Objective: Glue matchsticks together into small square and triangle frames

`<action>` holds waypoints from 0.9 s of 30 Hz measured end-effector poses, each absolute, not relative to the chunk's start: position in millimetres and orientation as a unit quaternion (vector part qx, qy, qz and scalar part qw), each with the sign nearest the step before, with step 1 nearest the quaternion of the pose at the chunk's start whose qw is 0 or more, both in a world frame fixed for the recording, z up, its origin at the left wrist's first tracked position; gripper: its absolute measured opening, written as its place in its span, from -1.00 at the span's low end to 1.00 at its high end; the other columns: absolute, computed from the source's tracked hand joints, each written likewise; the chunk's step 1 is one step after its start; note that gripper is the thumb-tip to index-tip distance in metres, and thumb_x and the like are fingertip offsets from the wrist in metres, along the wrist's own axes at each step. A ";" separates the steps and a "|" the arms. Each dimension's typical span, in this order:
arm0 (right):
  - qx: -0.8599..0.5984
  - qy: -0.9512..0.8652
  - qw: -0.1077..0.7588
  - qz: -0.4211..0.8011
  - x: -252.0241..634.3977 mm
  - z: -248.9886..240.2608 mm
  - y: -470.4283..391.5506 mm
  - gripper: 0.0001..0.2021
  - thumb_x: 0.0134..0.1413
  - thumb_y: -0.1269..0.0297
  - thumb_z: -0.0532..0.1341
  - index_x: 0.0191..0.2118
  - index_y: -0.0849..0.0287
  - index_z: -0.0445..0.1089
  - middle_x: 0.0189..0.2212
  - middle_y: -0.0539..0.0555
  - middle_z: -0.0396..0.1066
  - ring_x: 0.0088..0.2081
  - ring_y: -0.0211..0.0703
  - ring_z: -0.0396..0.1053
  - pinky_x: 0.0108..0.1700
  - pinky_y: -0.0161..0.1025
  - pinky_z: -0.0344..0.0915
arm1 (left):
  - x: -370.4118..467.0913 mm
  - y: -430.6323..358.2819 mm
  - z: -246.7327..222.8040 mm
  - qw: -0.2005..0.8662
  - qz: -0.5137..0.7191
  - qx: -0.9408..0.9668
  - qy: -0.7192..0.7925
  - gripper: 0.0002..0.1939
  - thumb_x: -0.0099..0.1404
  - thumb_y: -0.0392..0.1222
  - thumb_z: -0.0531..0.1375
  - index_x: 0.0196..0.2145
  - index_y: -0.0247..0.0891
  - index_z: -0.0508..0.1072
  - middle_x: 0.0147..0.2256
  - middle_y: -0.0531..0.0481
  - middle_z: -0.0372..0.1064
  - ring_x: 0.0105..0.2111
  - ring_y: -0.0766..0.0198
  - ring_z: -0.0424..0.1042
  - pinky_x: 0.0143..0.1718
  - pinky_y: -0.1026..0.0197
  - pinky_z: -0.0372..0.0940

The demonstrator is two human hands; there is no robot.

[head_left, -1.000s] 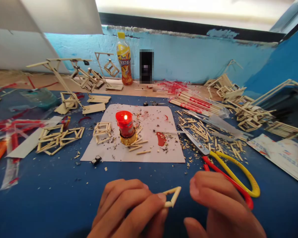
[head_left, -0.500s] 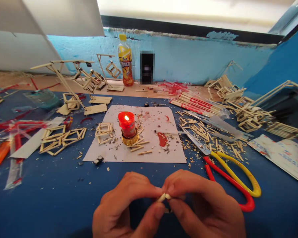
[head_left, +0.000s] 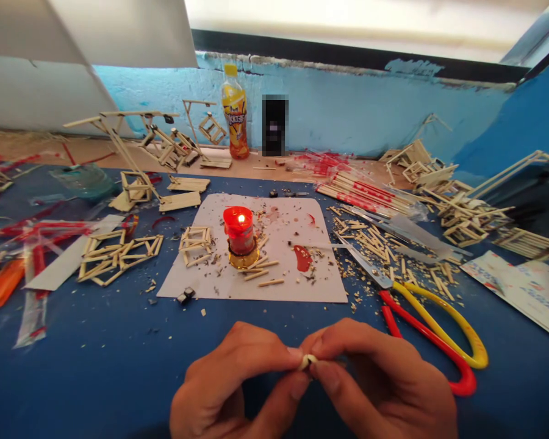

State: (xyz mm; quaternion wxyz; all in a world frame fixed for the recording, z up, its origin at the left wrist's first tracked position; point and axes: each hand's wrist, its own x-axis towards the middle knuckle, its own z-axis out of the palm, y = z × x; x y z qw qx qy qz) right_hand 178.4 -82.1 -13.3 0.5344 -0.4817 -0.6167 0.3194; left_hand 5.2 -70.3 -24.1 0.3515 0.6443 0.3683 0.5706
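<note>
Two hands: left hand (head_left: pixel 238 381) and right hand (head_left: pixel 384 384) at lower centre of frame, fingertips pinched shut on one small stick piece (head_left: pixel 308 361).
Stick piece: squeezed between both thumbs and forefingers, only its pale tip showing; shape otherwise hidden.
Grip advice: probably best pressed evenly from both sides, without twisting, so thin wood does not snap.
Right of hands: scissors (head_left: pixel 434 332) with red and yellow handles, flat on blue bench (head_left: pixel 96 372).
Frame centre: lit red candle (head_left: pixel 240 235) on white sheet (head_left: pixel 297 277), loose sticks beside it.
Left middle: flat stick lattice (head_left: pixel 119 255).
Top centre: orange bottle (head_left: pixel 235 116) against blue wall.
</note>
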 end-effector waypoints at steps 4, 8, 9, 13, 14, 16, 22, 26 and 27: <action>-0.490 -0.622 0.530 0.303 177.4 -10.1 -80.8 -0.80 0.10 0.47 0.39 -0.27 -0.05 0.57 -0.42 -0.16 0.68 -0.41 -0.24 0.65 -0.30 -0.46 0.54 | 5.0 -68.4 -23.2 0.353 0.569 0.649 0.361 -0.68 0.18 -0.54 0.42 -0.19 -0.18 0.66 -0.40 0.10 0.64 -0.45 0.31 0.59 -0.39 0.35 0.51; -0.479 -0.641 0.522 0.295 178.5 -6.9 -79.2 -0.80 0.12 0.47 0.38 -0.26 -0.05 0.56 -0.42 -0.15 0.68 -0.44 -0.25 0.65 -0.34 -0.46 0.53 | 5.4 -66.2 -21.9 0.346 0.572 0.653 0.355 -0.67 0.17 -0.56 0.42 -0.21 -0.18 0.66 -0.40 0.08 0.65 -0.46 0.31 0.59 -0.42 0.35 0.51; -0.472 -0.646 0.523 0.294 178.9 -6.3 -78.6 -0.80 0.13 0.47 0.38 -0.25 -0.05 0.55 -0.42 -0.15 0.67 -0.45 -0.24 0.65 -0.36 -0.45 0.54 | 5.4 -66.4 -21.9 0.349 0.569 0.652 0.359 -0.67 0.17 -0.57 0.41 -0.21 -0.18 0.66 -0.40 0.08 0.65 -0.46 0.30 0.59 -0.42 0.34 0.51; -0.460 -0.661 0.518 0.290 180.7 -6.8 -77.4 -0.80 0.14 0.47 0.37 -0.23 -0.04 0.55 -0.41 -0.13 0.68 -0.43 -0.23 0.65 -0.37 -0.44 0.54 | 5.4 -68.3 -22.9 0.359 0.562 0.647 0.368 -0.66 0.17 -0.56 0.41 -0.19 -0.17 0.66 -0.38 0.05 0.65 -0.44 0.27 0.60 -0.41 0.32 0.52; -0.459 -0.660 0.518 0.293 181.4 -8.0 -77.9 -0.80 0.15 0.47 0.37 -0.22 -0.04 0.55 -0.40 -0.12 0.68 -0.42 -0.22 0.66 -0.37 -0.43 0.55 | 5.6 -68.6 -23.0 0.359 0.558 0.651 0.369 -0.67 0.18 -0.56 0.41 -0.20 -0.17 0.66 -0.39 0.05 0.65 -0.44 0.26 0.61 -0.39 0.31 0.53; -0.461 -0.649 0.521 0.308 182.8 -11.1 -79.9 -0.80 0.16 0.47 0.38 -0.20 -0.04 0.55 -0.38 -0.10 0.68 -0.39 -0.18 0.67 -0.34 -0.38 0.58 | 6.6 -68.8 -22.5 0.355 0.560 0.652 0.367 -0.68 0.18 -0.56 0.40 -0.22 -0.16 0.66 -0.40 0.05 0.65 -0.42 0.25 0.62 -0.36 0.30 0.54; -0.460 -0.620 0.532 0.348 183.9 -16.9 -86.1 -0.74 0.15 0.52 0.37 -0.16 -0.04 0.54 -0.34 -0.08 0.66 -0.34 -0.16 0.65 -0.30 -0.32 0.59 | 9.5 -69.7 -15.2 0.355 0.561 0.634 0.397 -0.73 0.20 -0.50 0.39 -0.25 -0.14 0.65 -0.38 0.09 0.67 -0.39 0.28 0.62 -0.32 0.37 0.53; -0.454 -0.622 0.537 0.345 181.6 -13.4 -84.8 -0.73 0.13 0.56 0.36 -0.19 -0.02 0.55 -0.37 -0.08 0.65 -0.36 -0.20 0.64 -0.31 -0.37 0.56 | 8.5 -72.8 -14.6 0.364 0.539 0.635 0.417 -0.74 0.23 -0.48 0.39 -0.26 -0.11 0.64 -0.39 0.12 0.65 -0.40 0.30 0.61 -0.33 0.37 0.52; -0.454 -0.623 0.536 0.344 181.1 -12.5 -84.1 -0.73 0.13 0.57 0.35 -0.19 -0.02 0.55 -0.37 -0.09 0.65 -0.36 -0.20 0.64 -0.31 -0.38 0.56 | 8.4 -73.5 -15.1 0.363 0.538 0.634 0.420 -0.75 0.23 -0.48 0.39 -0.26 -0.11 0.63 -0.39 0.13 0.64 -0.41 0.30 0.61 -0.34 0.37 0.51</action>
